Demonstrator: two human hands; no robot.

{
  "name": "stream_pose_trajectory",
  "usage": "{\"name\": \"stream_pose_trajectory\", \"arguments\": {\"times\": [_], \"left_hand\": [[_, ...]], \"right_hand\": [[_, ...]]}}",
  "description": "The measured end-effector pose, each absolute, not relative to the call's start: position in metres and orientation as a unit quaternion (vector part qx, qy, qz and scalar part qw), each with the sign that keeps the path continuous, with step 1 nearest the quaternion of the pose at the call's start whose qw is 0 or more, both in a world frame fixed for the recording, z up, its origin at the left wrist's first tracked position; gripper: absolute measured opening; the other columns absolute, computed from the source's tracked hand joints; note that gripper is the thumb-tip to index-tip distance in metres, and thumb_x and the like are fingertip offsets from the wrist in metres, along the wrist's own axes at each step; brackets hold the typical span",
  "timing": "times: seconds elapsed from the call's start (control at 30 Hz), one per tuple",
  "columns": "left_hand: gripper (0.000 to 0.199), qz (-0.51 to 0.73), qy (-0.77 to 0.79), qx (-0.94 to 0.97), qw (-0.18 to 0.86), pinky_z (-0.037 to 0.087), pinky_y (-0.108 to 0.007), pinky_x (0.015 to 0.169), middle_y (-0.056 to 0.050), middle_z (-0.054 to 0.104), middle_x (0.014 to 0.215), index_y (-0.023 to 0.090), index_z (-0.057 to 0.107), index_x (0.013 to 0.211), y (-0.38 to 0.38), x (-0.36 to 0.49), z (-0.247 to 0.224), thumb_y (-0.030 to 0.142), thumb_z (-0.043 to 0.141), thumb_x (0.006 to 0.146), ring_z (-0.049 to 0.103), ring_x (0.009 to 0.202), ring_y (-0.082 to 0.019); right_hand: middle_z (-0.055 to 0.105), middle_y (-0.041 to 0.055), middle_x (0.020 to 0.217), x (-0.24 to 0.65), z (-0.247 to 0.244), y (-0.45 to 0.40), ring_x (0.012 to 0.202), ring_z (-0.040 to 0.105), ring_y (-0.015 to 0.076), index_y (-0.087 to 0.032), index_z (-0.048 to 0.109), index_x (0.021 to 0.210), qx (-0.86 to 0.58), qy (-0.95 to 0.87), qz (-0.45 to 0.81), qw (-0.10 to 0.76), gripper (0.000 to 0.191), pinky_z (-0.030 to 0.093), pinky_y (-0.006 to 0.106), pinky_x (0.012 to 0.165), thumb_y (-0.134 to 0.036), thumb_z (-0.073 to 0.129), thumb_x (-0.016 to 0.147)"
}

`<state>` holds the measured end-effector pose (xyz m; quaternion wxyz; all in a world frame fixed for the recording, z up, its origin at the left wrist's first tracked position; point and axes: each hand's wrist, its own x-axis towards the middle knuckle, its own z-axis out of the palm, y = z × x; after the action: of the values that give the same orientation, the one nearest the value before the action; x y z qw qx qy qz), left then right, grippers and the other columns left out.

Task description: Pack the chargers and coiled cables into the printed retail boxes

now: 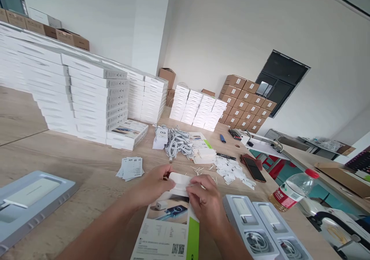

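A white and green printed packaging box (164, 233) lies close in front of me, its far end flap (179, 179) standing up. My left hand (160, 183) pinches the flap's left corner between thumb and fingers. On the other side, my right hand (204, 198) grips the flap's right edge with bent fingers. To the right sit two grey-blue trays (251, 223), each with a white flat piece and a coiled cable. Another such tray (31, 198) with a white piece lies at the left.
Tall stacks of white boxes (89, 94) stand at the left and back. Beyond my hands lie bundled white cables (177, 140), printed cards (131, 168), paper scraps (231, 169) and a black pen (226, 156). A phone (254, 169) and a bottle (293, 190) are at the right.
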<state>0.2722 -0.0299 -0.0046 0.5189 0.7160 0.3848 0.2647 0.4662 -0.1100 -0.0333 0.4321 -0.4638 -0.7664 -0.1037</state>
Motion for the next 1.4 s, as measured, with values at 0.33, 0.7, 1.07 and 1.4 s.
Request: {"name": "stream_pose_trajectory", "arguments": {"times": [0.33,0.7,1.07,1.4], "left_hand": [[0.015,0.298,0.403,0.732,0.461,0.040,-0.026,0.057,0.003,0.067,0.077,0.023,0.059,0.086,-0.036,0.281,-0.011,0.030,0.064,0.074,0.060,0.068,-0.019],[0.010,0.310,0.395,0.747,0.436,0.039,-0.027,0.059,0.003,0.066,0.073,0.022,0.055,0.081,-0.048,0.288,-0.002,0.029,0.061,0.077,0.058,0.064,-0.017],[0.021,0.332,0.385,0.718,0.476,0.036,-0.027,0.056,0.004,0.056,0.064,0.022,0.049,0.072,-0.047,0.292,-0.006,0.035,0.063,0.079,0.053,0.060,-0.016],[0.032,0.327,0.351,0.686,0.548,0.033,-0.025,0.055,0.004,0.056,0.062,0.018,0.052,0.065,-0.035,0.287,-0.011,0.042,0.070,0.077,0.048,0.057,-0.013]], "right_hand": [[0.063,0.0084,0.125,0.480,-0.047,-0.104,0.110,0.061,0.0275,-0.027,0.063,0.128,-0.572,-0.634,0.084,0.514,0.052,0.053,0.041,0.092,-0.023,0.073,0.076],[0.067,0.0011,0.082,0.481,-0.041,-0.102,0.072,0.060,0.0194,-0.023,0.070,0.097,-0.536,-0.481,0.375,0.584,0.038,0.050,0.030,0.060,-0.033,0.085,0.064],[0.063,-0.0037,0.065,0.478,-0.026,-0.104,0.057,0.054,0.0137,-0.020,0.062,0.073,-0.505,-0.443,0.428,0.604,0.031,0.041,0.025,0.053,-0.031,0.088,0.060],[0.066,-0.0017,0.064,0.485,-0.033,-0.101,0.055,0.054,0.0129,-0.017,0.066,0.071,-0.454,-0.413,0.500,0.612,0.032,0.039,0.025,0.056,-0.040,0.087,0.063]]}}
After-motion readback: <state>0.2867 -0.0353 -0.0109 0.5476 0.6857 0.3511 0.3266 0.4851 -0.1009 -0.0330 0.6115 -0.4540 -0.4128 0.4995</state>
